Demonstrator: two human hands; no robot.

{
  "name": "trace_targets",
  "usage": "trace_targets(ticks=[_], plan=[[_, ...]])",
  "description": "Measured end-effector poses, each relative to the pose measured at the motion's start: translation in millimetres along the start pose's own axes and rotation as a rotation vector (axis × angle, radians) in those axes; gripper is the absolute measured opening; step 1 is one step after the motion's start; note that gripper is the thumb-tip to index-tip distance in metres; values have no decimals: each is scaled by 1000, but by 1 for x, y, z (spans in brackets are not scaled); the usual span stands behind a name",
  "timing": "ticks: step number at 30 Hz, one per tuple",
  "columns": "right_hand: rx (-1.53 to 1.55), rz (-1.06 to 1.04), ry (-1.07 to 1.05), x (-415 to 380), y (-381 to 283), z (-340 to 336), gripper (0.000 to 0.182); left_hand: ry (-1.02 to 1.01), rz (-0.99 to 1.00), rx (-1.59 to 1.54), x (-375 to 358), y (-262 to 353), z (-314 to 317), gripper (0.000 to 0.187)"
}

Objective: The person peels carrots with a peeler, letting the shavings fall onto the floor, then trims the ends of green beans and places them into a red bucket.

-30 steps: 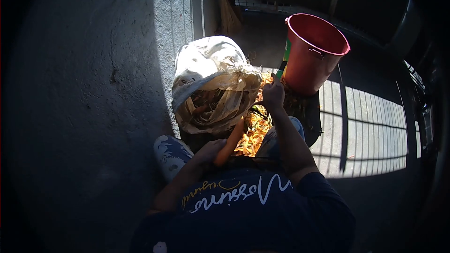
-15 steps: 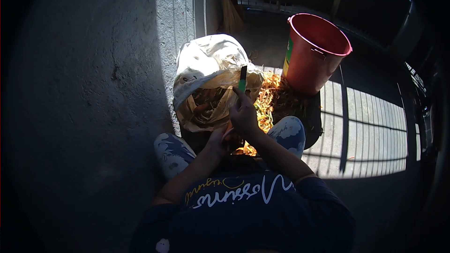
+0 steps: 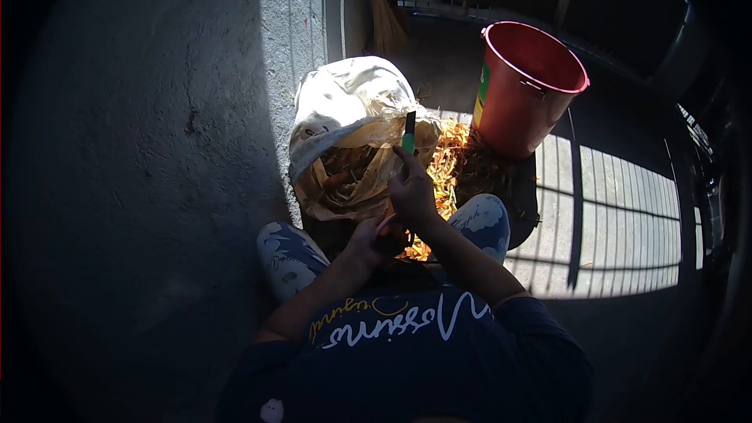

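My right hand [image 3: 413, 194] is closed around a slim tool with a green and black handle [image 3: 409, 139]. The handle's black end points away from me, and the tool's other end is hidden by my fingers. Just below and to the left, my left hand [image 3: 363, 243] is closed on an orange-brown root vegetable [image 3: 389, 208], mostly covered by my fingers and in shadow. Both hands are close together between my knees. Beyond them a white sack [image 3: 352, 98] lies with its mouth toward me, with brownish-orange pieces [image 3: 339, 180] inside.
Orange and yellow peelings [image 3: 443, 168] lie in a pile right of the sack. A red bucket [image 3: 517, 110] stands behind the pile. On the left rises a rough grey wall [image 3: 172, 149]. A straw broom [image 3: 387, 23] leans at the back. Barred sunlight falls on the floor [image 3: 619, 219].
My right hand and the tool have shifted slightly to the right and toward me. My left hand has moved a little to the right. Sack and bucket stay put.
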State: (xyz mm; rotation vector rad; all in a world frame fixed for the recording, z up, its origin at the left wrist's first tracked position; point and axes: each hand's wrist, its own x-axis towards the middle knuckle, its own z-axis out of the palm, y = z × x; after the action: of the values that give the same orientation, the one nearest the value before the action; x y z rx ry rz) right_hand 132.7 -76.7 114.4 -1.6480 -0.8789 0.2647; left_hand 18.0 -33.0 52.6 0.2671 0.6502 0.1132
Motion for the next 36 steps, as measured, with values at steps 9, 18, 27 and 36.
trace_targets(ticks=[9, 18, 27, 36], plan=[[19, 33, 4, 0, 13, 4, 40, 58, 23, 22, -8, -2, 12, 27], [-427, 147, 338, 73, 141, -33, 41, 43, -90, 293, -43, -7, 21, 30], [-7, 19, 29, 7, 20, -5, 45, -18, -57, 99, -3, 4, -4, 28], [-284, 96, 190, 71, 94, -26, 43, 56, -121, 367, -50, -7, 19, 31]])
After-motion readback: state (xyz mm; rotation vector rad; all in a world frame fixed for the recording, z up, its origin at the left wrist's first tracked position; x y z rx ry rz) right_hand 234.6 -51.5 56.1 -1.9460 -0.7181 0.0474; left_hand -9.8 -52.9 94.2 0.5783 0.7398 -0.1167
